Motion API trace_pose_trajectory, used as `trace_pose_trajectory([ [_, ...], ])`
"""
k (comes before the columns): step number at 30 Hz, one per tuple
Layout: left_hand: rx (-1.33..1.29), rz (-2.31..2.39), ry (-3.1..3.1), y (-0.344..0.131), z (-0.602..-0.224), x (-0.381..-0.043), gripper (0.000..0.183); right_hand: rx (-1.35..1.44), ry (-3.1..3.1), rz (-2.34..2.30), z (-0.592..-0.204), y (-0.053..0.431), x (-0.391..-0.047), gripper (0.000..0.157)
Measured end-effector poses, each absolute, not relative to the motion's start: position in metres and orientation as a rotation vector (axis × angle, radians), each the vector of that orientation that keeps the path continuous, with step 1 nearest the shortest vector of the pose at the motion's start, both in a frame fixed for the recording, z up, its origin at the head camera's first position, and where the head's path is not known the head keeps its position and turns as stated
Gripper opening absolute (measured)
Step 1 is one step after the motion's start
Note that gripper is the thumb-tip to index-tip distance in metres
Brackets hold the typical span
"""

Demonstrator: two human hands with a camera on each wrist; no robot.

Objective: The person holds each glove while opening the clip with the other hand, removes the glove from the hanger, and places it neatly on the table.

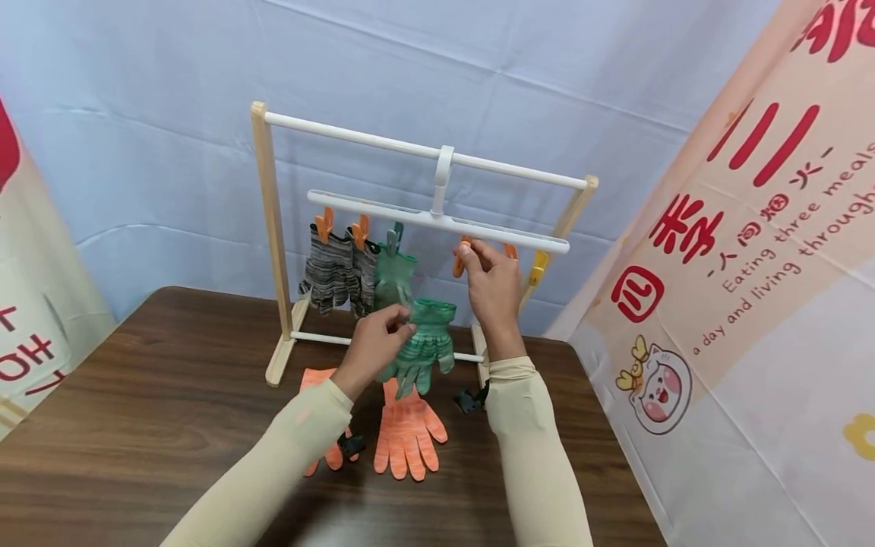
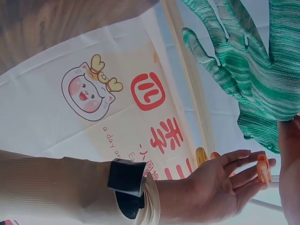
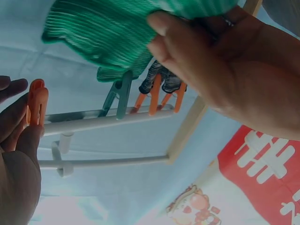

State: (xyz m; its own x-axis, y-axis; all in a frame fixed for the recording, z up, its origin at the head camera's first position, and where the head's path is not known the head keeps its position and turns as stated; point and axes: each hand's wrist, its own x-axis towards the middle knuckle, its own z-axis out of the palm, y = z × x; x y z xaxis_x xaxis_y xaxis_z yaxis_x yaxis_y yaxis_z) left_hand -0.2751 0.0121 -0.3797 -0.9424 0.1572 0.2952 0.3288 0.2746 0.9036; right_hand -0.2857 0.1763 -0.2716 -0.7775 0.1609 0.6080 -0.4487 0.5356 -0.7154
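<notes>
Visibly knitted, the held green glove [image 1: 434,339] is streaked with paler bands.

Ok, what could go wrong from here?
The held green glove might slip from the left grip and drop to the table. The white hanger hangs by one hook, so a knock from the right grip, pinching an orange clip close by it, could set it swinging.

Head view softly, evenly lit; wrist views hazier, with what seems glare [image 3: 70,211] low in the right.
</notes>
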Motion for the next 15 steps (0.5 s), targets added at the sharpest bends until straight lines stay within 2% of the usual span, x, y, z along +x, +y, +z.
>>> trace_pose_trajectory([
  [15,-0.445,-1.727,-2.426,-0.018,-0.395,-0.265,0.013,0.212,-2.135,1.209,-0.274,0.176,-0.288,0.03],
])
